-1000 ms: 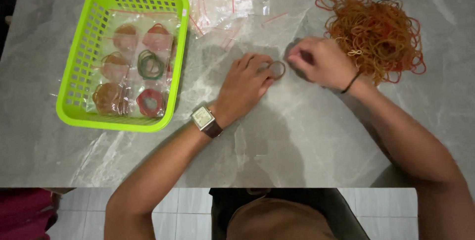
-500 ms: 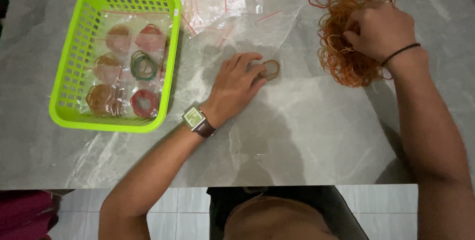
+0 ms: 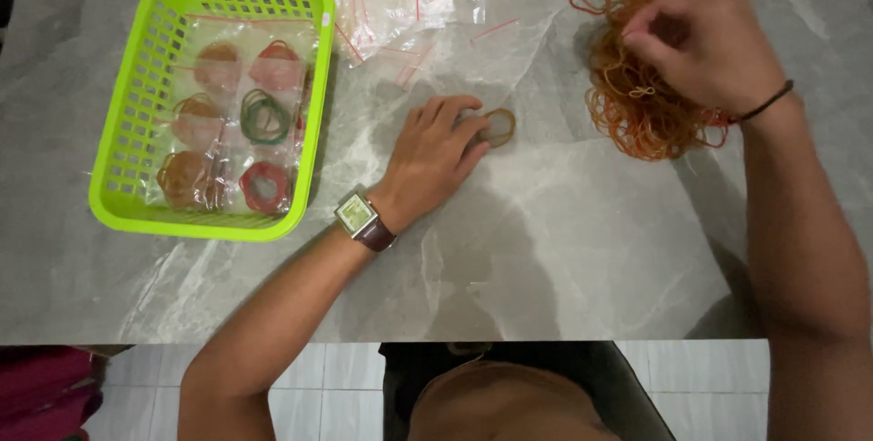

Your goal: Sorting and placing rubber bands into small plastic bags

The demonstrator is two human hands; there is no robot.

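Head view: my right hand (image 3: 705, 50) has gone from the small bundle (image 3: 498, 125) to the far-right band pile (image 3: 641, 100), fingers curled into it, pinching loose bands. So another band is being fetched. Left hand (image 3: 432, 157) stays flat, fingertips pinning the bundle mid-table. Basket (image 3: 127, 209) far left.

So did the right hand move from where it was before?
Yes. The right hand went away from the left hand and now sits over the pile of orange rubber bands on the table.
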